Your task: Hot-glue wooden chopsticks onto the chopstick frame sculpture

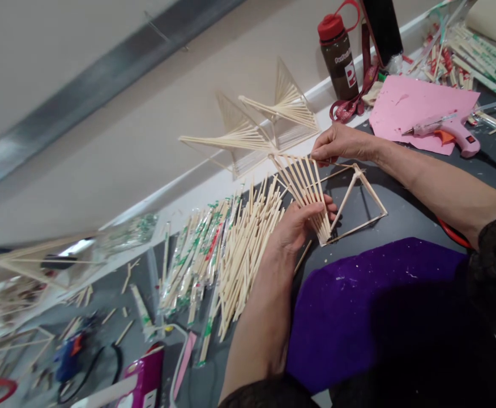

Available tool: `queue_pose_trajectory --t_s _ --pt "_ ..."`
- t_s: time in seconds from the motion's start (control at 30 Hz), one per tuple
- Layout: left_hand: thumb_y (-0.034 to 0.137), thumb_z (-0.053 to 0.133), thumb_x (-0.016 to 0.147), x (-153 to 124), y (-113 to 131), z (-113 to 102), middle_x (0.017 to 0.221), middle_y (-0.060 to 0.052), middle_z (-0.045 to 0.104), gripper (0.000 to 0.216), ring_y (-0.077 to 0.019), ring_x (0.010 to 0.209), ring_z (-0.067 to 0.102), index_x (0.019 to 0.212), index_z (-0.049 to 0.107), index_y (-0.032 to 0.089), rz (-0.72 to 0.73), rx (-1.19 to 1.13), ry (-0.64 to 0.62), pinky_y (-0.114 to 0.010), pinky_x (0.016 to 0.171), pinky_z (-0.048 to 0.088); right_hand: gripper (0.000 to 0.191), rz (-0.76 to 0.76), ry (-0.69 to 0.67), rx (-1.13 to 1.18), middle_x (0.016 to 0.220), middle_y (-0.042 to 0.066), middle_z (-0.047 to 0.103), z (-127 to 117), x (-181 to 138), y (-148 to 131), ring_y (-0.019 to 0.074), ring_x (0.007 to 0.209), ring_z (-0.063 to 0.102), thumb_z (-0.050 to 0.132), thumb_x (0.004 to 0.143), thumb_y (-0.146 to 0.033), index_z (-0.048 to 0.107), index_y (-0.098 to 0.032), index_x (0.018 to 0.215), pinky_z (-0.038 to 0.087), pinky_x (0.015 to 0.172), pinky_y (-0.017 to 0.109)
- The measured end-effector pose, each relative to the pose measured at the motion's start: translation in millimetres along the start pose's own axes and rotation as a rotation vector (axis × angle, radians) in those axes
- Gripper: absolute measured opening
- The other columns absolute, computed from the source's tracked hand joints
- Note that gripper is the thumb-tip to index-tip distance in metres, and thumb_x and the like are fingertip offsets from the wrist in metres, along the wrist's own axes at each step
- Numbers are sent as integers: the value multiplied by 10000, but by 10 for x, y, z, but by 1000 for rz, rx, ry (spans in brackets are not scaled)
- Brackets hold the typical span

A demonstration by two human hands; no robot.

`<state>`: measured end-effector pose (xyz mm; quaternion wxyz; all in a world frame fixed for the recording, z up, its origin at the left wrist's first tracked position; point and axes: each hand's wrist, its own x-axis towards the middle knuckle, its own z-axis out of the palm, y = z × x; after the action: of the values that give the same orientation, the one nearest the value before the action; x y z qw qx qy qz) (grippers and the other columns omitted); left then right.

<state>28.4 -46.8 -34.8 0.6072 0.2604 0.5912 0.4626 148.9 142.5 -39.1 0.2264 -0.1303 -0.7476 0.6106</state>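
A frame built of thin wooden sticks (pixel 350 204) lies on the dark table, with a fan of sticks (pixel 305 187) running across it. My left hand (pixel 294 226) grips the lower end of that fan, fingers curled around the sticks. My right hand (pixel 337 144) pinches the upper end of a stick at the frame's top corner. Two finished stick structures (pixel 256 127) lean against the white ledge just beyond. A heap of loose sticks (pixel 242 249) lies left of my left hand.
Wrapped chopsticks (pixel 192 255) lie beside the loose heap. A pink glue gun (pixel 452 129) rests on pink paper (pixel 418 105) at right. A brown bottle with a red cap (pixel 339 54) stands on the ledge. Purple cloth (pixel 358 306) covers the near table. More stick frames (pixel 14 266) sit far left.
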Motion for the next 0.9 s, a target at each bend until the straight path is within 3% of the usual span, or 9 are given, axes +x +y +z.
queue_pose_trajectory --t_s 0.2,0.47,0.9 --pt "254 784 595 51 -29 -126 707 -82 730 185 -196 630 672 726 734 133 -15 102 -99 -316 638 522 148 25 7 6 577 14 626 -2 -10 -26 72 556 501 701 826 -141 690 -100 685 422 518 192" --pt "271 780 594 87 -71 -139 692 -81 704 208 -175 604 636 725 726 119 -2 127 -132 -303 600 489 143 56 13 4 607 11 633 -23 -1 -13 70 583 534 728 836 -192 700 -81 750 450 567 195" --pt "175 765 599 25 -20 -2 609 -63 678 140 -189 571 643 729 721 148 -12 40 -34 -312 560 525 181 56 48 34 611 19 628 -28 0 -10 87 589 558 774 800 -240 711 -95 711 421 545 224"
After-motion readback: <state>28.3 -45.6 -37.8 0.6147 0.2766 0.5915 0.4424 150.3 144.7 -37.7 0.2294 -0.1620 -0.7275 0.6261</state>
